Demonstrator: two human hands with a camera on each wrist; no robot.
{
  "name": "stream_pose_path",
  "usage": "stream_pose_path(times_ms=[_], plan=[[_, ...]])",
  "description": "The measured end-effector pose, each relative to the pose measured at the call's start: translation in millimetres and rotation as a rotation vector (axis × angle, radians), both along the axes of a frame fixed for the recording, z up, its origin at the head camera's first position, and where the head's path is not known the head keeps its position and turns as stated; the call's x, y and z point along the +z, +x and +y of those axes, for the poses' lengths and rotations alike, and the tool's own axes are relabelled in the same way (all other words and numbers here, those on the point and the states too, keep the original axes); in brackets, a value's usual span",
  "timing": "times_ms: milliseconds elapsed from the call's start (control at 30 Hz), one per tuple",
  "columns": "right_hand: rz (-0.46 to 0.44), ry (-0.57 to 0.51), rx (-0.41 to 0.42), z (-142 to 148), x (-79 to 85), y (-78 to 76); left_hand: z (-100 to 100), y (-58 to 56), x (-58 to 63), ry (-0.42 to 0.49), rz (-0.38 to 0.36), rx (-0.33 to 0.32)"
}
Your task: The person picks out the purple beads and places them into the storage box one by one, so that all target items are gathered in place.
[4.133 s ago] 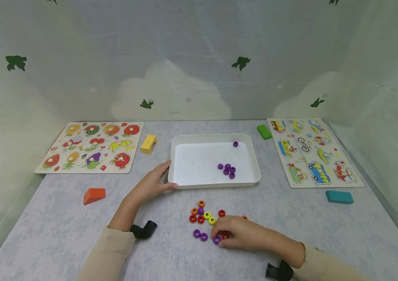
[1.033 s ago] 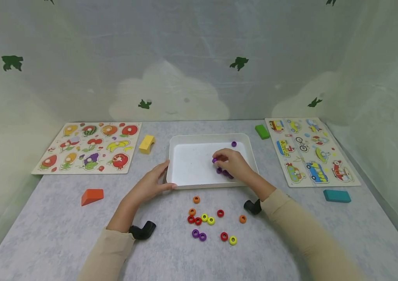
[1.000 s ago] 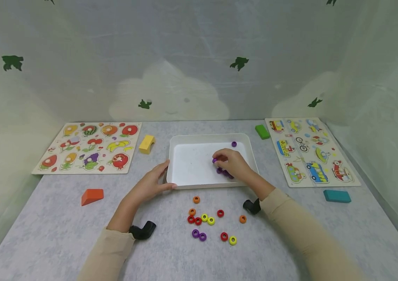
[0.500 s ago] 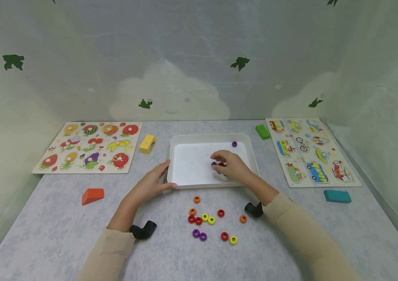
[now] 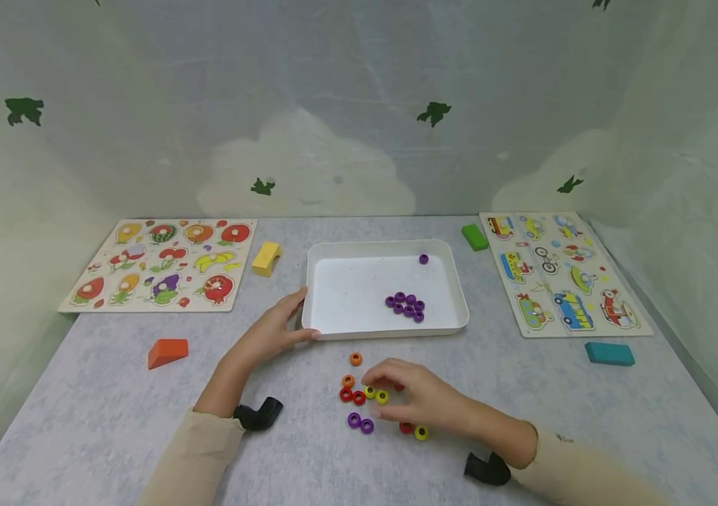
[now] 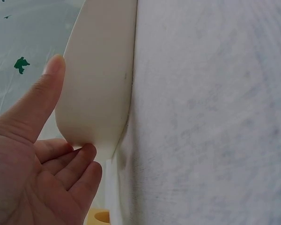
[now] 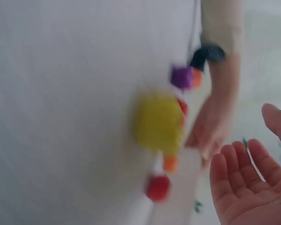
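My left hand [image 5: 273, 327] grips the near left corner of a white tray [image 5: 346, 334], thumb on the front wall and fingers on the left side. Inside the tray lie several purple beads [image 5: 408, 310] in a cluster, with one purple bead [image 5: 424, 259] apart near the far right corner. Over the table in front of the tray, my right hand [image 5: 428, 397] hovers with fingers spread and nothing held. Below and beside it are yellow beads [image 5: 382, 398], red beads [image 5: 346, 395], orange beads [image 5: 355, 359] and two purple beads [image 5: 367, 426]. The right hand partly covers some beads.
A fruit puzzle board [image 5: 159, 266] lies at the left and a vehicle puzzle board [image 5: 564, 274] at the right. Around the tray are a yellow block [image 5: 266, 258], an orange block [image 5: 167, 353], a green block [image 5: 475, 237] and a teal block [image 5: 610, 353].
My right hand carried a purple bead from the table into the tray, let it go among the others, and came back over the loose beads. The left hand has stayed at the tray corner.
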State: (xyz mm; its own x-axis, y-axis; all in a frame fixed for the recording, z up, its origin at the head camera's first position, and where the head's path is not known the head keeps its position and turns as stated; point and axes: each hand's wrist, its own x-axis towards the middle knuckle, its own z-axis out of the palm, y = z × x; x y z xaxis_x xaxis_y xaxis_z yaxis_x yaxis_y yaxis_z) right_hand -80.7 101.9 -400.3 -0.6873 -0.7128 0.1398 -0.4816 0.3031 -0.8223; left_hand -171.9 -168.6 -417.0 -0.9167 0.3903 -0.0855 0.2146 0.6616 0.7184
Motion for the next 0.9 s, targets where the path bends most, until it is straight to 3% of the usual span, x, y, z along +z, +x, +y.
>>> stream_pose_path(times_ms=[133, 333, 467, 600, 733, 900], plan=[[-0.017, 0.080, 0.056, -2.9, -12.6, 12.8, 0.0, 0.2, -0.2, -0.006, 0.006, 0.000], [0.070, 0.149, 0.142, -8.1, -28.1, 19.0, 0.1, 0.4, -0.9, -0.006, 0.004, 0.001], [0.141, 0.171, 0.133, -10.7, -32.7, 20.2, 0.1, 0.4, -1.2, -0.002, 0.003, 0.004], [0.127, 0.178, 0.122, -12.4, -29.3, 19.5, 0.1, 0.8, -1.0, 0.001, 0.002, 0.003], [0.074, 0.117, 0.073, -9.8, -14.3, 9.3, 0.0, 1.0, -1.1, 0.005, 0.000, 0.000], [0.078, -0.004, -0.094, 2.6, 4.4, -26.1, 0.1, 0.4, -1.9, 0.011, -0.003, -0.001]])
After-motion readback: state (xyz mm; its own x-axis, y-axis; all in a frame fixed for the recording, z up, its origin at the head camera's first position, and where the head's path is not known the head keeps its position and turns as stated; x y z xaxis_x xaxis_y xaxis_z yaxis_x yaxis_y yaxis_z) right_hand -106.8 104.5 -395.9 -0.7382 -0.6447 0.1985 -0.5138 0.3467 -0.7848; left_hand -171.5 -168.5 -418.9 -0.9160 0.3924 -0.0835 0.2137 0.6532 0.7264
